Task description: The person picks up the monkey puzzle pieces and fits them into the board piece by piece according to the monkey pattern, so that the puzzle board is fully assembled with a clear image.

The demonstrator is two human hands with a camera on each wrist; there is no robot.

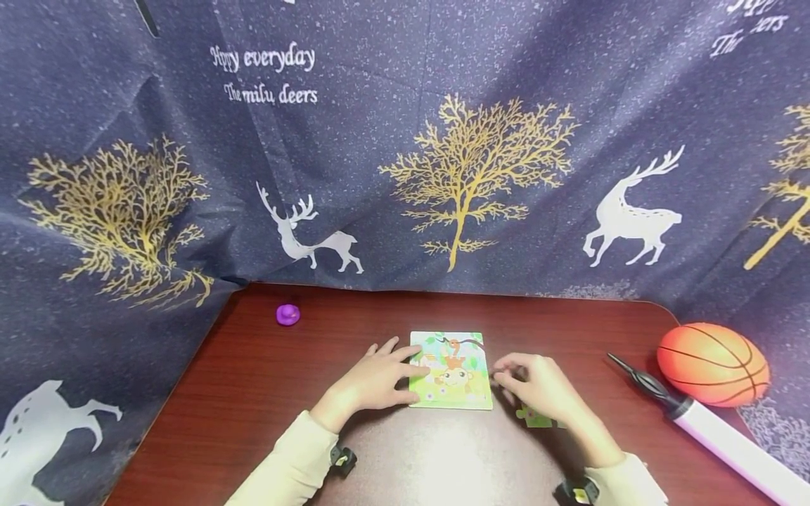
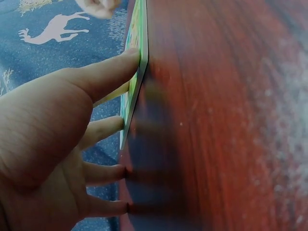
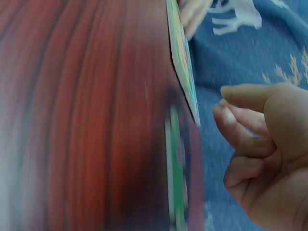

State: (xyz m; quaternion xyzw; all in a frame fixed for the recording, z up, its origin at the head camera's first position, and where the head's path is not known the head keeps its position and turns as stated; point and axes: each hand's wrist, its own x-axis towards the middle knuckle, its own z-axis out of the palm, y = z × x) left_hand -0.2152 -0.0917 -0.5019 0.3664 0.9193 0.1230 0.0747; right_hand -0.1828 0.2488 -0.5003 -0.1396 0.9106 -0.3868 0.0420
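Observation:
A square jigsaw puzzle [image 1: 452,379] with a monkey picture lies flat on the table. My left hand [image 1: 377,379] rests at its left side with fingers spread. In the left wrist view, the thumb [image 2: 113,72] touches the puzzle's edge, and two fingertips meet the tabletop beyond it. Just right of the puzzle, my right hand [image 1: 538,383] is raised above the table. Its fingers are loosely bent, and the thumb [image 3: 245,96] is close to the index fingertip with no piece visible between them. Green puzzle pieces [image 1: 536,417] lie below that hand, partly hidden by it.
A small purple hat-shaped object [image 1: 287,315] sits at the back left of the table [image 1: 253,365]. On the right are an orange basketball-patterned ball [image 1: 714,364] and a white hand pump [image 1: 728,439] with a black nozzle. A dark blue patterned cloth [image 1: 354,161] hangs behind.

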